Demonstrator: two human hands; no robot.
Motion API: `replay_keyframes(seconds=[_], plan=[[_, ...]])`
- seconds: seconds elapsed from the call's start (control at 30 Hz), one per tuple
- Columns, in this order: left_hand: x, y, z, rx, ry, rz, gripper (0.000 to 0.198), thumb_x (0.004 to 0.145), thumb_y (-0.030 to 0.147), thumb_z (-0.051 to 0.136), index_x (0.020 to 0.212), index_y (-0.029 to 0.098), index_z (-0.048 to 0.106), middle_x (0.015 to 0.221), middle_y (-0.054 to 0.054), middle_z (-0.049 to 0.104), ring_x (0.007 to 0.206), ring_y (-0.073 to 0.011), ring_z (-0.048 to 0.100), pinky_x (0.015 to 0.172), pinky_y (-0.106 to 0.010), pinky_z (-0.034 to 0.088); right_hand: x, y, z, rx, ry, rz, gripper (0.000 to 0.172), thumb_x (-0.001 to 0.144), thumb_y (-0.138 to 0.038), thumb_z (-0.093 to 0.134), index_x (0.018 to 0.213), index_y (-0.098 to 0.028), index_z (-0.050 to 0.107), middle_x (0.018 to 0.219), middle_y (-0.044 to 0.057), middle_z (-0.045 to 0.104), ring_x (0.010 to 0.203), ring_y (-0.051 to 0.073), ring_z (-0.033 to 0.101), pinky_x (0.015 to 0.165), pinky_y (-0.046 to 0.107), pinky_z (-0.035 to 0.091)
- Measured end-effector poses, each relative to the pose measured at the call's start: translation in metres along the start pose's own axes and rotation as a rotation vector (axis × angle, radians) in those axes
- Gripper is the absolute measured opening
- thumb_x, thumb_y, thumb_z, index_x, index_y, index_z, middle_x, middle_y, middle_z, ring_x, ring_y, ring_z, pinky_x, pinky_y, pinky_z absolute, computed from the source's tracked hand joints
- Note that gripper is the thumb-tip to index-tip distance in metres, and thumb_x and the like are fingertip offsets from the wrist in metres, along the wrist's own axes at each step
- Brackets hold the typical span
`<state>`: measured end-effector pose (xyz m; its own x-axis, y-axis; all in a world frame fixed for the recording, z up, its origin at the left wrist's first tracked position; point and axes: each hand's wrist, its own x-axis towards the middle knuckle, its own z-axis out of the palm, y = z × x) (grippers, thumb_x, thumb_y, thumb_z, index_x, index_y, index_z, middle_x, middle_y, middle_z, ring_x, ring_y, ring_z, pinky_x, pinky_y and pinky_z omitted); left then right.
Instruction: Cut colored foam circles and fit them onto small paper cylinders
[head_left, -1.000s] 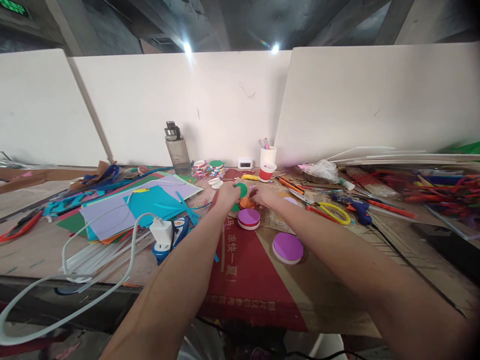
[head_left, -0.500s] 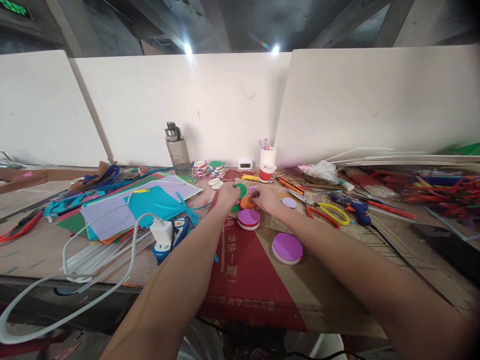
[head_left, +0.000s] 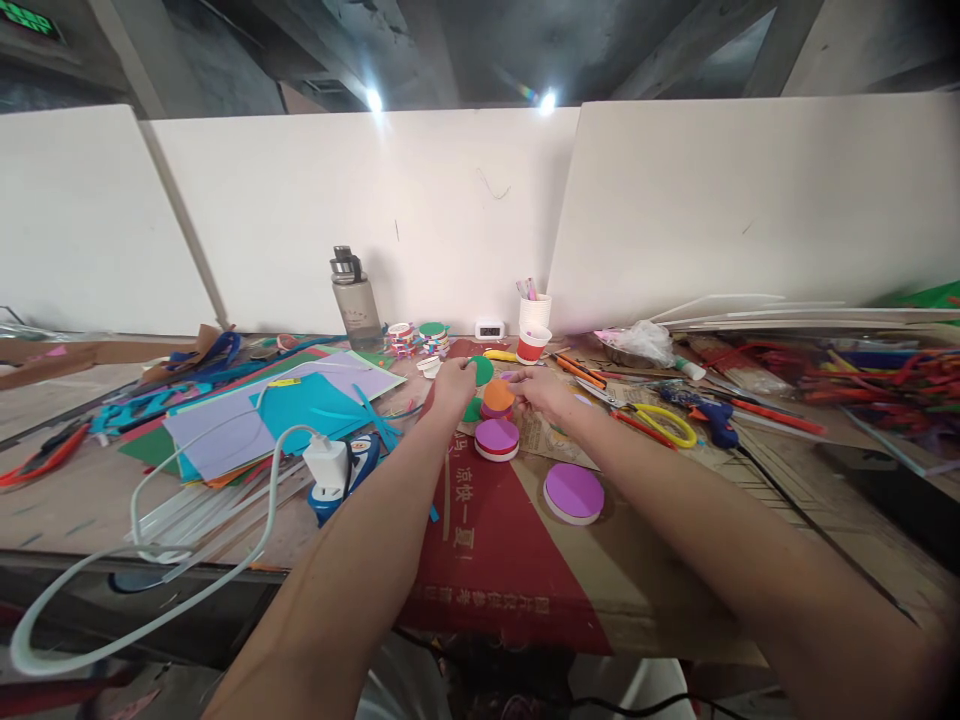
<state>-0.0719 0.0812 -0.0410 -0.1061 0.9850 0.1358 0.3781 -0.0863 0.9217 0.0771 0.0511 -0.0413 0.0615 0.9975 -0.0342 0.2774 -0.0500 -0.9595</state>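
Observation:
My left hand (head_left: 454, 385) is closed on the edge of a green disc (head_left: 481, 371) above the table. Beside it, my right hand (head_left: 537, 387) has its fingers bent together near an orange disc (head_left: 498, 394); whatever they pinch is too small to make out. The orange disc lies on a red-sided piece between the hands. Just nearer to me is a purple-topped round piece (head_left: 496, 435) with a red and white side. A larger purple-topped disc (head_left: 574, 492) lies on the cardboard to the right. Another green piece (head_left: 472, 410) shows partly below my left hand.
Coloured paper sheets (head_left: 217, 430), a white charger (head_left: 325, 462) and its cable lie left. A bottle (head_left: 356, 305), paper cups (head_left: 534, 345) and small clock (head_left: 490, 329) stand at the back. Yellow-handled scissors (head_left: 667, 425) and a blue glue gun (head_left: 716, 420) lie right.
My right hand has shifted slightly right, off the orange disc, which now shows more fully. My left hand still holds the green disc, slightly higher. The view has moved a little.

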Motion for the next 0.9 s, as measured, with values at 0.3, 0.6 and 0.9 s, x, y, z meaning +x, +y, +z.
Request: replay_keyframes(seconds=[0.3, 0.6, 0.9], plan=[[-0.018, 0.016, 0.013, -0.048, -0.283, 0.075, 0.02, 0.085, 0.016, 0.055, 0.098, 0.014, 0.071, 0.085, -0.004, 0.069, 0.053, -0.0097, 0.057, 0.052, -0.023, 0.049, -0.015, 0.002, -0.048, 0.155, 0.078, 0.062, 0.011, 0.08, -0.015, 0.065, 0.074, -0.018, 0.056, 0.049, -0.006, 0.047, 0.043, 0.007, 0.043, 0.043, 0.018, 0.041], [-0.032, 0.02, 0.027, 0.28, -0.546, 0.36, 0.021, 0.08, 0.015, 0.063, 0.096, 0.02, 0.076, 0.104, -0.005, 0.076, 0.094, -0.0209, 0.069, 0.084, -0.029, 0.053, -0.043, 0.032, -0.107, -0.359, -0.077, 0.056, 0.012, 0.075, -0.021, 0.069, 0.064, -0.016, 0.067, 0.052, -0.002, 0.056, 0.045, 0.009, 0.043, 0.043, 0.022, 0.031], [-0.036, 0.024, 0.029, 0.541, -0.425, 0.494, 0.025, 0.086, 0.022, 0.057, 0.101, 0.019, 0.075, 0.111, -0.006, 0.074, 0.101, -0.0209, 0.067, 0.093, -0.031, 0.05, -0.044, 0.037, -0.084, -0.968, 0.124, -0.083, 0.046, 0.077, -0.043, 0.076, 0.111, -0.015, 0.066, 0.11, 0.016, 0.071, 0.095, 0.025, 0.066, 0.07, 0.028, 0.044]])
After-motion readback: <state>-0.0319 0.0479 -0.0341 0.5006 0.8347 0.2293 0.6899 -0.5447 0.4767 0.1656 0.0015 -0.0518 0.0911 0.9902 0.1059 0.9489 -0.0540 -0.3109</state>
